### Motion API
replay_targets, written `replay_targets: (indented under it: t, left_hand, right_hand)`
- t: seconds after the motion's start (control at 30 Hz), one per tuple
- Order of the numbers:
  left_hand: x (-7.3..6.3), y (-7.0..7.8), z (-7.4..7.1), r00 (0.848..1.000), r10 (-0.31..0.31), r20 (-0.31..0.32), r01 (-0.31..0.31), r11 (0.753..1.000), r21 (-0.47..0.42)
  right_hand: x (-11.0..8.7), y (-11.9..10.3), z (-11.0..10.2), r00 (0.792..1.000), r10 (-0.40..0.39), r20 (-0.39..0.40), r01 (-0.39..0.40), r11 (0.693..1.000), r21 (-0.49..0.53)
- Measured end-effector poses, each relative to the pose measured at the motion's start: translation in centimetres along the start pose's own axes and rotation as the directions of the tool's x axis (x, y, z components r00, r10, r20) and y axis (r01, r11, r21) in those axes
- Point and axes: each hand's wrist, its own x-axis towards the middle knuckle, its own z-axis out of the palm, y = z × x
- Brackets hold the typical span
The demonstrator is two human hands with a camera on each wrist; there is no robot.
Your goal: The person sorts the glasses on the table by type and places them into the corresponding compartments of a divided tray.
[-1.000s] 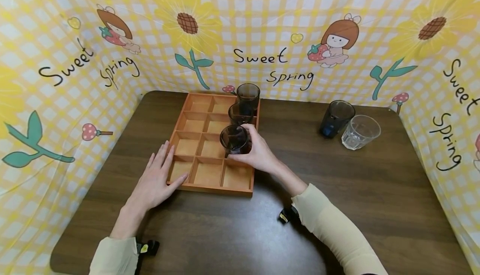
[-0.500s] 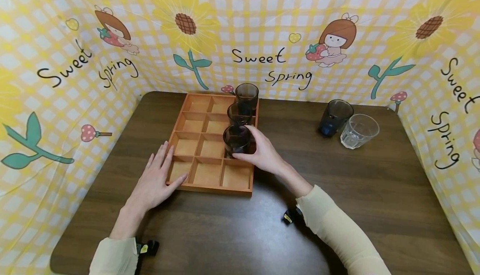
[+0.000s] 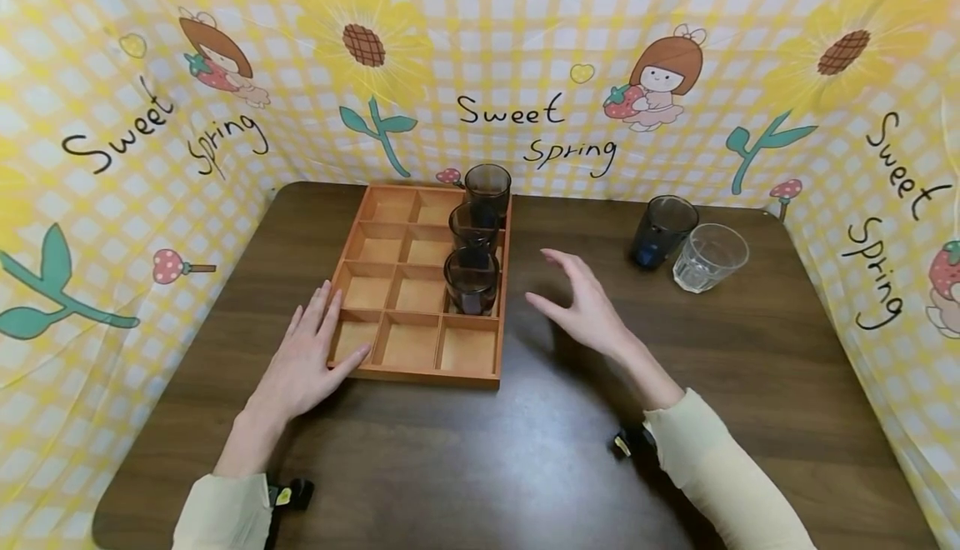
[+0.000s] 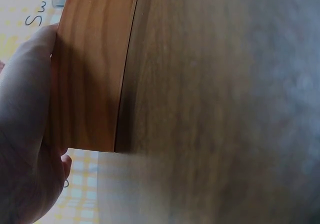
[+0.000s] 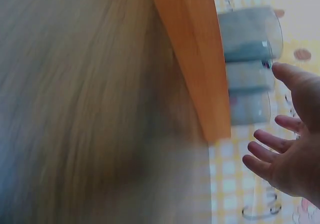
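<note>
A wooden divided tray (image 3: 420, 375) lies left of centre in the head view. Three dark tinted glasses stand in its right-hand column: a far glass (image 3: 487, 183), a middle glass (image 3: 463, 221) and a near glass (image 3: 471, 287), the last in the third compartment from the back. My left hand (image 3: 296, 367) rests at the tray's near left corner, fingers straight along the side and thumb over the front corner compartment. Off the tray's right side, my right hand (image 3: 592, 308) holds nothing, its thumb and fingers spread apart. The right wrist view shows that same hand (image 5: 295, 149) beside the glasses.
Farther right on the dark wooden table (image 3: 465, 467) stand another dark glass (image 3: 662, 233) and a clear faceted glass (image 3: 708, 258), close together. Yellow checked cloth (image 3: 517, 25) with printed flowers walls in the back and sides.
My right hand has let go of the near glass and drawn back to the right. That glass now sits in its compartment. My left hand stays at the tray corner.
</note>
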Motion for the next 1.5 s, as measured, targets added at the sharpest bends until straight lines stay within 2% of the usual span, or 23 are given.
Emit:
replay_targets:
  t: [0.17,0.4,0.7,0.9,0.93,1.17,1.33,1.5]
  left_hand:
    - [0.0,0.0,0.0,1.0,-0.003,-0.003,0.003,1.0,0.0]
    - [0.0,-0.1,-0.1,1.0,0.0,-0.016,0.0,1.0,-0.003]
    - [-0.3,-0.2,0.2,1.0,-0.004,0.001,0.004,1.0,-0.012]
    - [-0.4,-0.2,0.3,1.0,-0.002,-0.003,0.002,1.0,-0.014]
    - [-0.5,-0.2,0.3,1.0,-0.001,-0.005,0.001,1.0,-0.014]
    - [-0.4,-0.1,0.3,1.0,-0.004,-0.008,0.004,1.0,-0.014]
    - [-0.3,-0.1,0.3,1.0,-0.01,-0.003,0.01,1.0,-0.008]
    - [-0.2,-0.1,0.2,1.0,-0.006,-0.008,0.006,1.0,-0.006]
  right_hand:
    - [-1.0,2.1,-1.7,0.998,0.024,-0.064,-0.028,0.998,-0.061]
    - [-2.1,4.5,-3.5,0.994,0.028,-0.104,-0.044,0.987,-0.152]
    - [-4.1,6.0,-5.5,0.985,0.087,-0.152,-0.116,0.974,-0.194]
    - [-5.0,7.2,-6.6,0.972,0.125,-0.2,-0.16,0.973,-0.169]
    - [-5.1,7.7,-6.7,0.97,0.128,-0.207,-0.163,0.973,-0.163]
    - [-4.5,15.8,-5.8,0.949,0.149,-0.279,-0.212,0.954,-0.212]
    - [-4.0,17.9,-5.7,0.944,0.181,-0.276,-0.243,0.947,-0.209]
    - [-3.7,17.2,-5.8,0.936,0.236,-0.261,-0.291,0.936,-0.198]
